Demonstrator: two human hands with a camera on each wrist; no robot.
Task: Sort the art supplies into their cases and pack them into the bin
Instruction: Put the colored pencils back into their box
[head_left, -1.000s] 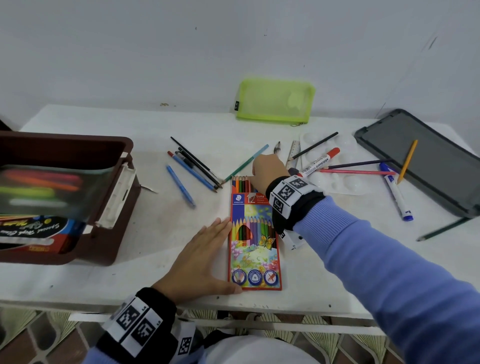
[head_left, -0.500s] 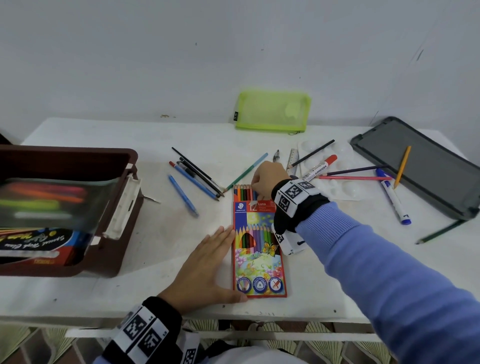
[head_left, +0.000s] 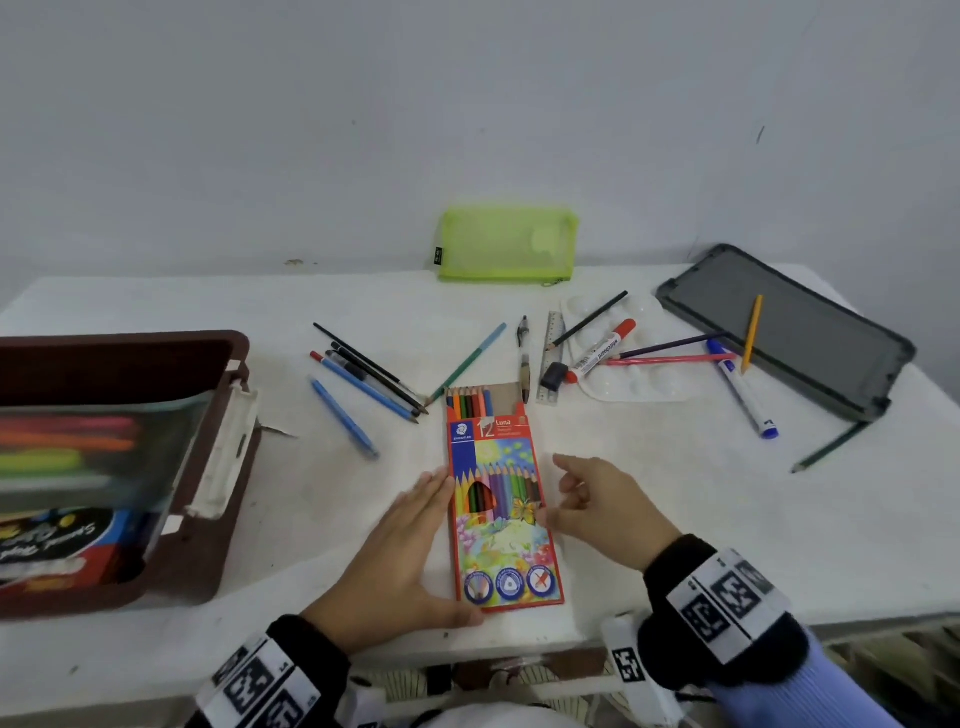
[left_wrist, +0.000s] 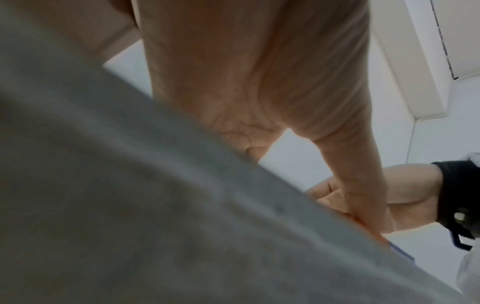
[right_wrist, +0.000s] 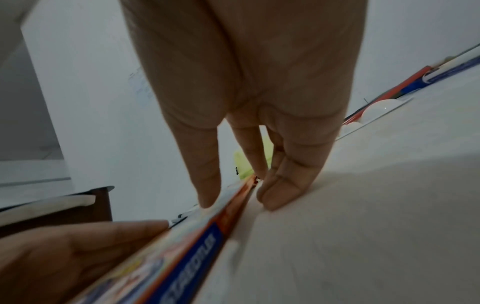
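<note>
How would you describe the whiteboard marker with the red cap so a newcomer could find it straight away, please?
Start at the white paint palette on the table's far right side. The red-capped marker lies diagonally across it, its white barrel printed "whiteboard". The other marker, nearer the grey tray, has blue ends.

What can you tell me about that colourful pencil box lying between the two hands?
The pencil box is a flat, long cardboard carton, orange-red with a blue logo patch, a large "12", printed pencils, flowers and a butterfly. It lies flat on the white table near the front edge, its open end pointing away, flap folded back; several coloured pencils show there, with part of the row unfilled. The left hand lies flat against its left edge, thumb at the near corner. The right hand touches its right edge, fingers loosely bent.
</note>
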